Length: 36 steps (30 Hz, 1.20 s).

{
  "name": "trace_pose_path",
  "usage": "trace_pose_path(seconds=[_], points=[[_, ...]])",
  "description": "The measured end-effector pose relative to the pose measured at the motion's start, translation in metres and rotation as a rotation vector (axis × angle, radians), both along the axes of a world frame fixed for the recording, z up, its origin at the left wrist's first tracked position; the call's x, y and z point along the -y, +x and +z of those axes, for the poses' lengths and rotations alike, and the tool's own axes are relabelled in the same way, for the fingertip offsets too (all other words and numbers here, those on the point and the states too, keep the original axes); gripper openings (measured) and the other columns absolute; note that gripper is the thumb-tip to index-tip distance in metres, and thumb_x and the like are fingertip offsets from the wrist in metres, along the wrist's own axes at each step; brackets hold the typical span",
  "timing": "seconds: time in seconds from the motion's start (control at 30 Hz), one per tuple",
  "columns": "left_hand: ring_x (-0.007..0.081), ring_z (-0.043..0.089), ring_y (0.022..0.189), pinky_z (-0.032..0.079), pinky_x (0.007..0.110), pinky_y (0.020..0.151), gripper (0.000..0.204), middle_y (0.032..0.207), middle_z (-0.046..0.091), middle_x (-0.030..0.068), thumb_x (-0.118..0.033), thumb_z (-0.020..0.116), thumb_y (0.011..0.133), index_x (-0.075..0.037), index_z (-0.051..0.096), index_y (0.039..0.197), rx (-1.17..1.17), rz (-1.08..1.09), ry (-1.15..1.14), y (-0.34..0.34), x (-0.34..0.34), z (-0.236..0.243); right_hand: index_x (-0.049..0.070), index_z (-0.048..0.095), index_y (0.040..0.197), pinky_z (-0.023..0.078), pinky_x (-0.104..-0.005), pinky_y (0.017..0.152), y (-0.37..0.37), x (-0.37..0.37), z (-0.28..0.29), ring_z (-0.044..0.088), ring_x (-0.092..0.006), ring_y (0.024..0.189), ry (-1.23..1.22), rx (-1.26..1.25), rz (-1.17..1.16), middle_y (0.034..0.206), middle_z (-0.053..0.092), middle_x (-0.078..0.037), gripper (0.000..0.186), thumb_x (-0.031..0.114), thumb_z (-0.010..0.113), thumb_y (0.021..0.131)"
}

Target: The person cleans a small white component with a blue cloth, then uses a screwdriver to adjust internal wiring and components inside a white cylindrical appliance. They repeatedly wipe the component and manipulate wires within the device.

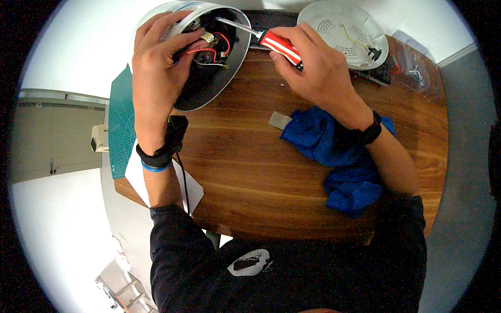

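Observation:
A round white housing [241, 52] with a dark inside lies tipped at the far left of the table, its open side facing right. My left hand [159, 60] grips it at the rim, fingers curled into the opening beside a small pale connector [207, 37]. Red wires [223, 39] and a white wire run inside it. In my right hand [321, 65] is a screwdriver [282, 47] with a red, white-striped handle. Its metal shaft points left into the housing; what the tip touches I cannot make out.
A white round cover [344, 34] with a wire and black plug stands at the back right, near a clear plastic package [417, 65]. A blue cloth [318, 138] lies below my right forearm. At the left are a green cutting mat [120, 125] and white paper [194, 195].

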State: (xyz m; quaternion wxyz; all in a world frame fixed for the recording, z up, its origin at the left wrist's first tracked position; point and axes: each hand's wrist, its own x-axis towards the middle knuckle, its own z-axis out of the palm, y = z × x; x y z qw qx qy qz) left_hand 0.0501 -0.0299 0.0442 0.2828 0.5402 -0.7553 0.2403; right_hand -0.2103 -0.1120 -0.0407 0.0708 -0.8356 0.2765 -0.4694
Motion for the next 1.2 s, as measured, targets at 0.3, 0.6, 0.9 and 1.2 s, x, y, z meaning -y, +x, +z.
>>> trace_pose_path(seconds=[0.3, 0.6, 0.9, 1.2], points=[[0.0338, 0.066, 0.125, 0.057, 0.042, 0.102, 0.025, 0.131, 0.074, 0.0086, -0.003, 0.083, 0.081, -0.007, 0.082, 0.106, 0.063, -0.043, -0.054, 0.002, 0.0, 0.001, 0.02, 0.069, 0.119, 0.06, -0.0436, 0.062, -0.001, -0.003, 0.006, 0.071, -0.0322, 0.078, -0.104, 0.025, 0.036, 0.097, 0.065, -0.005, 0.032, 0.024, 0.077, 0.088], [0.0346, 0.064, 0.131, 0.055, 0.042, 0.108, 0.025, 0.139, 0.071, 0.0091, -0.004, 0.081, 0.086, -0.009, 0.081, 0.11, 0.042, -0.033, 0.003, -0.004, -0.003, 0.003, 0.021, 0.071, 0.116, 0.06, -0.0445, 0.063, 0.0, -0.003, 0.003, 0.071, -0.0331, 0.079, -0.092, 0.014, 0.037, 0.097, 0.066, -0.005, 0.031, 0.025, 0.078, 0.086], [0.0388, 0.058, 0.141, 0.05, 0.047, 0.119, 0.028, 0.136, 0.074, 0.0124, 0.014, 0.067, 0.076, -0.002, 0.084, 0.093, 0.001, -0.027, 0.137, -0.013, -0.014, 0.026, 0.021, 0.072, 0.118, 0.06, -0.0442, 0.064, -0.004, -0.003, 0.008, 0.073, -0.0322, 0.079, -0.068, -0.009, 0.015, 0.098, 0.068, -0.005, 0.034, 0.024, 0.08, 0.086], [0.0293, 0.07, 0.118, 0.063, 0.041, 0.095, 0.016, 0.117, 0.078, 0.006, 0.001, 0.082, 0.069, -0.01, 0.083, 0.081, 0.22, 0.078, -0.049, -0.001, -0.031, 0.045, 0.019, 0.073, 0.119, 0.061, -0.0417, 0.064, -0.004, -0.004, 0.009, 0.073, -0.0295, 0.08, -0.065, -0.037, 0.05, 0.1, 0.069, -0.005, 0.035, 0.022, 0.081, 0.085]])
